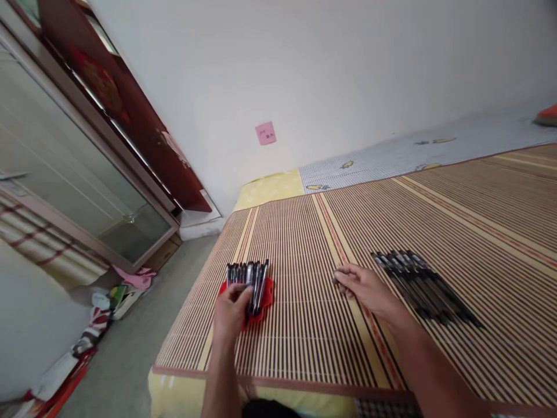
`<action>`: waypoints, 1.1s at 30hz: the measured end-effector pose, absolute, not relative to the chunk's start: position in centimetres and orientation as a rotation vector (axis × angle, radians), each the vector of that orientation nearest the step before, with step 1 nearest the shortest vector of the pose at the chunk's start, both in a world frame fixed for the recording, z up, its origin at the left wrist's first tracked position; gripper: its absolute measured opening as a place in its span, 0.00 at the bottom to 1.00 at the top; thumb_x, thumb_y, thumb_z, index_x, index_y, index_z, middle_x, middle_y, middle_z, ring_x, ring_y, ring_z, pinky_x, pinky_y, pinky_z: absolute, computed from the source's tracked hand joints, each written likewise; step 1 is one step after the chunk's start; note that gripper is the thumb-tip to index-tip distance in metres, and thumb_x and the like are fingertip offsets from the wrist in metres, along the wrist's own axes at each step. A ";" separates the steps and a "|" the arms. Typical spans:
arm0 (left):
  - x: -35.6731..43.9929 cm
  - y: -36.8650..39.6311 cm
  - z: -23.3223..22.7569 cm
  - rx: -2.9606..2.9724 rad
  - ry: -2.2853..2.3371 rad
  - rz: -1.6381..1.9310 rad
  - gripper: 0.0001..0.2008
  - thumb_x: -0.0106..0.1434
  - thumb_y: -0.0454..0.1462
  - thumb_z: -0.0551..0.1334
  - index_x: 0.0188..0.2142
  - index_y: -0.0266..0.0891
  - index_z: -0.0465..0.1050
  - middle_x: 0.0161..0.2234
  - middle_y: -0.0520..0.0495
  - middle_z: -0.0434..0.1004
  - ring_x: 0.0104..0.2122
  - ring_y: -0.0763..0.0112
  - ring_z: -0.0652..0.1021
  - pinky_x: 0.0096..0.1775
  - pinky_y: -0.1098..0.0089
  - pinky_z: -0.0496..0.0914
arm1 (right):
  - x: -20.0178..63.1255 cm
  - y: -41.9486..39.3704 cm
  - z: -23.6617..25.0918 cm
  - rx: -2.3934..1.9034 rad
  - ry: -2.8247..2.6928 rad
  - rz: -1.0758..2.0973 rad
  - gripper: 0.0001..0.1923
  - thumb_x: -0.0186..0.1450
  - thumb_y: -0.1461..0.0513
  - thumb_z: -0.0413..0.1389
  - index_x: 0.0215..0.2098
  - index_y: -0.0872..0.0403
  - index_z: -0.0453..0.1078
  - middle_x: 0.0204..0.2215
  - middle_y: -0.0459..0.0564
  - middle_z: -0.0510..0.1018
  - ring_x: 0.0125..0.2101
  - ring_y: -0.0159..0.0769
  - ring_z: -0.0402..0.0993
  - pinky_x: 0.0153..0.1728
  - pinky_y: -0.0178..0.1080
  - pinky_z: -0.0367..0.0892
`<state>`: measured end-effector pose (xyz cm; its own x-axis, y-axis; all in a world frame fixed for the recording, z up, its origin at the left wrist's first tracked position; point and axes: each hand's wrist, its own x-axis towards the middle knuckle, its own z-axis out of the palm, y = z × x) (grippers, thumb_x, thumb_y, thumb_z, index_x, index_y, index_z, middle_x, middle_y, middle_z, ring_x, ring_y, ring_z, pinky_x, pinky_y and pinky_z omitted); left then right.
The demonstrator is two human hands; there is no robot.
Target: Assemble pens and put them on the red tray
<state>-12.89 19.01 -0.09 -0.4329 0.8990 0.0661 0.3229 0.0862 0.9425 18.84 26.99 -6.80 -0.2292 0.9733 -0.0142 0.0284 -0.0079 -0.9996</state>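
Observation:
Several clear-barrelled pens with dark caps [260, 284] lie side by side on a red, wavy-edged tray [268, 299] on the striped mat. My left hand [230, 307] is over the left part of this row, thumb and fingers pinched on a pen; its fingers hide part of the tray and the lower ends of some pens. My right hand [359, 284] is above the mat between the two groups of pens, its fingers curled in and closed with nothing visible in them. To its right, several dark pens [424, 284] lie slanted, close together on the mat.
The striped bamboo mat [300, 244] covers a bed against a white wall bearing a pink note [266, 133]. Patterned sheet [369, 162] shows along the wall. Left of the bed are grey floor, shoes [100, 310], a glass-panelled door [87, 157] and a dark red door [126, 116].

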 end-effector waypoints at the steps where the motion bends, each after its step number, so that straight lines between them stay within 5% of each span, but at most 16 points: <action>1: -14.8 19.1 -0.2 1.190 1.886 1.366 0.22 0.48 0.52 0.71 0.32 0.35 0.79 0.26 0.47 0.79 0.26 0.65 0.77 0.29 0.68 0.70 | 18.8 27.1 -7.0 -1.129 -1.397 1.357 0.20 0.61 0.48 0.60 0.40 0.55 0.73 0.26 0.49 0.77 0.27 0.35 0.73 0.28 0.36 0.65; 9: -18.0 22.3 -1.3 1.352 2.261 1.130 0.13 0.50 0.47 0.68 0.25 0.38 0.75 0.21 0.47 0.77 0.22 0.63 0.75 0.25 0.69 0.65 | 18.5 27.1 -7.0 -1.169 -1.440 1.292 0.17 0.61 0.51 0.59 0.39 0.55 0.73 0.26 0.49 0.77 0.28 0.36 0.75 0.30 0.37 0.67; 18: -17.1 23.7 -1.7 1.485 2.389 0.993 0.03 0.53 0.36 0.67 0.28 0.39 0.75 0.28 0.41 0.81 0.30 0.57 0.79 0.33 0.66 0.65 | 18.7 26.9 -6.6 -1.159 -1.451 1.256 0.15 0.62 0.51 0.59 0.37 0.54 0.74 0.29 0.50 0.78 0.30 0.38 0.75 0.35 0.40 0.69; 27: -15.1 21.5 0.3 1.420 2.414 1.296 0.07 0.60 0.41 0.62 0.31 0.39 0.74 0.29 0.44 0.79 0.32 0.59 0.77 0.34 0.66 0.67 | 17.9 26.7 -6.0 -1.217 -1.517 1.146 0.07 0.63 0.59 0.56 0.31 0.54 0.72 0.23 0.47 0.75 0.25 0.35 0.72 0.29 0.36 0.65; 30: -11.7 21.0 1.8 1.116 1.989 1.859 0.10 0.57 0.44 0.66 0.30 0.40 0.72 0.21 0.55 0.68 0.23 0.70 0.68 0.25 0.73 0.61 | 17.0 26.2 -5.1 -1.236 -1.665 1.100 0.06 0.62 0.65 0.54 0.29 0.55 0.73 0.24 0.46 0.76 0.27 0.32 0.72 0.30 0.33 0.62; 33: -7.0 21.6 3.2 0.763 1.174 1.782 0.17 0.53 0.41 0.71 0.26 0.40 0.63 0.20 0.59 0.59 0.19 0.78 0.60 0.20 0.77 0.54 | 16.3 25.9 -5.0 -1.295 -1.718 1.053 0.02 0.59 0.65 0.60 0.29 0.55 0.74 0.26 0.45 0.78 0.30 0.32 0.74 0.31 0.32 0.61</action>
